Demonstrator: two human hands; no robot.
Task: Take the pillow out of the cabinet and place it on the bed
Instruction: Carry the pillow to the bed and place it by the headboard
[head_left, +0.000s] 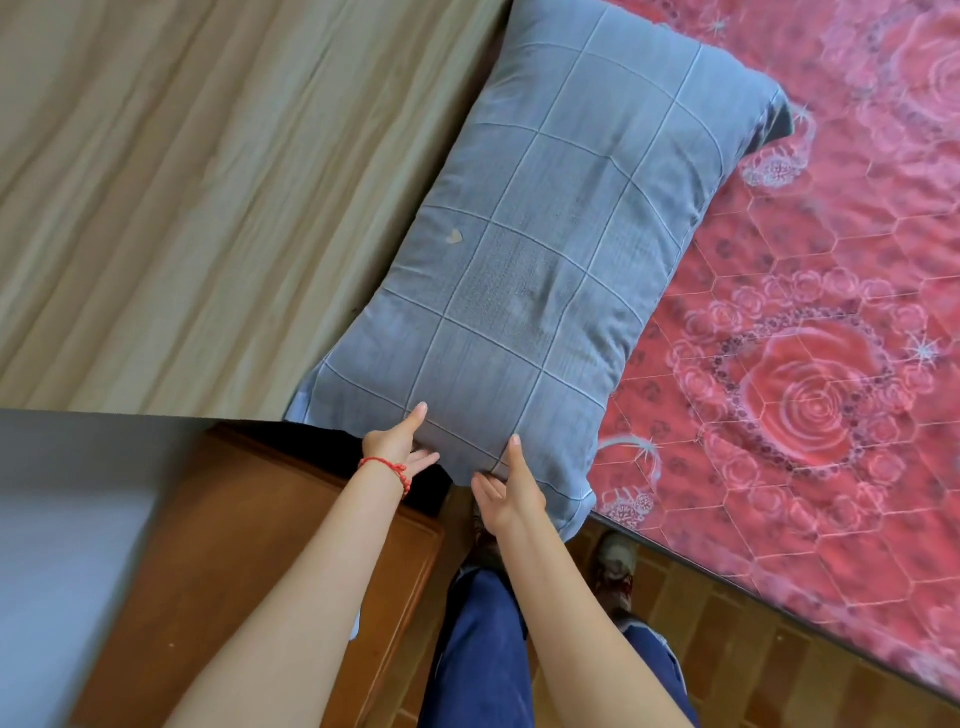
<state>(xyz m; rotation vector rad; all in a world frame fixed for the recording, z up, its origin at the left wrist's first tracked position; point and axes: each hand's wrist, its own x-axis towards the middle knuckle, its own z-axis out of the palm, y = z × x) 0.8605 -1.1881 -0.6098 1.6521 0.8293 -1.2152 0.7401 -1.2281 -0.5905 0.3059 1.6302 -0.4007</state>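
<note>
The bed (810, 322) fills the right side of your view, under a red rose-patterned cover, its near edge running diagonally down to the lower right. Along its left edge hangs a beige curtain (197, 197), reaching from the top left down to the head of the bed.

The pillow (540, 270), blue-grey with a pale grid, lies lengthwise along the bed's left edge, against the curtain. Its far end rests on the cover near the top of the bed; its near end juts past the bed's near left corner and is off the mattress there.

A grey surface (67, 545) covers the lower left, and beside it stands the brown wooden cabinet (270, 545), just below the pillow's near end.

Your left hand (397, 444) pinches the pillow's near edge: thumb on top, fingers tucked beneath, a narrow grip. A red bracelet (389, 470) circles that wrist. Your right hand (506, 488) grips the same edge just beside it, thumb pressed up on the fabric, fingers curled under. The two hands are close together, not touching.

The bed cover to the right of the pillow is open. Below, wooden floor (727, 639) shows between cabinet and bed, with your blue trousers (478, 649) and a shoe (615, 564) there.
</note>
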